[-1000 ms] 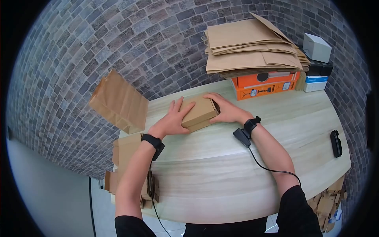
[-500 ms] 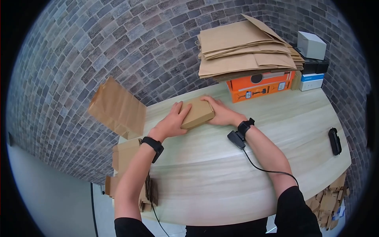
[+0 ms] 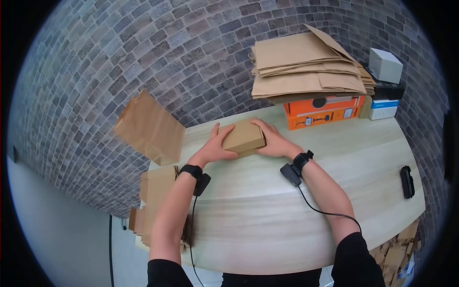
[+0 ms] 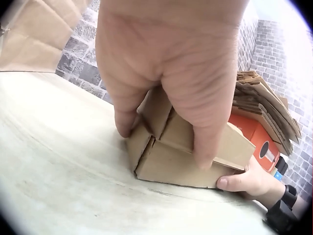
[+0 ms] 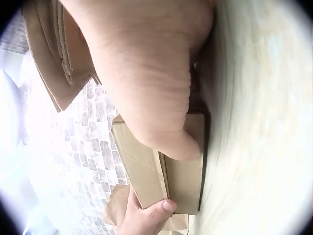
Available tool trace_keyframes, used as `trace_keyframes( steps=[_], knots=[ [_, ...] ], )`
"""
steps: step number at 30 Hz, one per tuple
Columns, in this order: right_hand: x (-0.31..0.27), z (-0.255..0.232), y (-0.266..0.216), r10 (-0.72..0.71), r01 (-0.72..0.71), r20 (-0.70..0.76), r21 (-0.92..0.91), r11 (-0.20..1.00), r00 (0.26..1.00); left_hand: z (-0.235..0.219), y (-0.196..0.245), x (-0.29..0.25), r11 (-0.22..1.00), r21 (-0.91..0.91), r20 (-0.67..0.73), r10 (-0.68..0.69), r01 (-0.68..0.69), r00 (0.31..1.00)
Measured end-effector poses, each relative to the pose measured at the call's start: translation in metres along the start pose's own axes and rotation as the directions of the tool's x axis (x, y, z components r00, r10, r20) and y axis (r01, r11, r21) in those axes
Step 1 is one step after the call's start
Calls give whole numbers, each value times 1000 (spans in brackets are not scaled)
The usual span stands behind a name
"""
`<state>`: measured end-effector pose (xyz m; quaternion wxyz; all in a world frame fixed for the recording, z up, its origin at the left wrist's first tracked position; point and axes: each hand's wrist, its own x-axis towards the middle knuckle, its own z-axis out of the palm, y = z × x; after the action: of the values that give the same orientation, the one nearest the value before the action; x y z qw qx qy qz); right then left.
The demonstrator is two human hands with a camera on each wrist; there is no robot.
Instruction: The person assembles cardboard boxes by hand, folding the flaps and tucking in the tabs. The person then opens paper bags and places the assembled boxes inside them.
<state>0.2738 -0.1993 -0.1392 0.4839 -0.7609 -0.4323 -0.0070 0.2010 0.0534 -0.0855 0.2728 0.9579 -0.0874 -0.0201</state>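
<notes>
A small brown cardboard box point(image 3: 243, 136) lies on the table between both hands. My left hand point(image 3: 214, 147) grips its left end, the thumb on the front side and the fingers at the far side. In the left wrist view, gaps show along the folded edges of the box point(image 4: 168, 164) and its lid panel overlaps the lower front. My right hand point(image 3: 276, 142) holds the right end, its thumb low on the front and its fingers reaching over the back corner. The right wrist view shows that thumb pressed on the front panel, beneath the lid's edge.
An open brown paper bag point(image 3: 150, 129) stands at the back left. Flattened cardboard point(image 3: 160, 191) is stacked at the left edge. Folded paper bags point(image 3: 306, 57) lie on an orange box point(image 3: 325, 117) at the back right, beside small boxes point(image 3: 385, 67). A black object point(image 3: 407, 182) lies far right.
My left hand has turned and slid from the box's top toward its left end, its thumb now along the front. The dark gap at the right end looks smaller. My right hand stays there.
</notes>
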Motion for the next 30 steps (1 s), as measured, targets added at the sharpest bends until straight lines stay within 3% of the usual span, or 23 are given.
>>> trace_keyframes(
  steps=[2, 4, 6, 7, 8, 9, 10, 13, 14, 15, 20, 21, 23, 30],
  knots=[
    [-2, 2, 1, 35, -35, 6, -20, 999, 999, -4, 1, -2, 999, 34, 9, 7, -7, 1000],
    [-2, 7, 9, -17, 19, -50, 34, 999, 999, -7, 5, -2, 998, 62, 26, 12, -14, 1000],
    [-4, 6, 8, -15, 15, -42, -2, 1000, 999, -24, 23, 7, 853, 519, -209, 176, -44, 962],
    [-4, 7, 7, -13, 12, -35, -31, 999, 999, -39, 40, 16, 849, 527, -206, 177, -43, 962],
    [-5, 7, 5, -17, 16, -39, -24, 1000, 999, -56, 65, 29, 965, 263, -325, 106, -18, 940],
    [-7, 4, 3, -18, 18, -39, -22, 1000, 999, -71, 89, 41, 1000, -25, -419, 4, -16, 908],
    [-8, 2, 0, -20, 19, -38, -24, 1000, 999, -81, 113, 51, 1000, -18, -422, 7, -16, 907],
    [-20, -7, -9, 12, -8, -54, 78, 997, 998, -96, 163, 84, 990, 22, -406, 135, -138, 904],
    [-25, -8, -7, 15, -10, -61, 75, 997, 998, -97, 171, 95, 913, 316, -358, 366, -257, 859],
    [-29, -9, -5, 68, -61, -52, 124, 990, 996, -96, 179, 106, 738, 574, -241, 567, -355, 788],
    [-42, -21, 1, 195, -176, -32, 303, 937, 980, -102, 192, 143, 668, 617, -24, 545, -417, 838],
    [-40, -18, 9, 195, -170, -47, 329, 929, 980, -104, 194, 145, 660, 619, -13, 550, -425, 835],
    [-39, -20, 15, 194, -157, -67, 363, 918, 979, -106, 198, 142, 600, 735, 32, 432, -314, 901],
    [-40, -18, 22, 230, -185, -62, 411, 893, 971, -94, 205, 144, 515, 806, 50, 431, -291, 901]
  ],
)
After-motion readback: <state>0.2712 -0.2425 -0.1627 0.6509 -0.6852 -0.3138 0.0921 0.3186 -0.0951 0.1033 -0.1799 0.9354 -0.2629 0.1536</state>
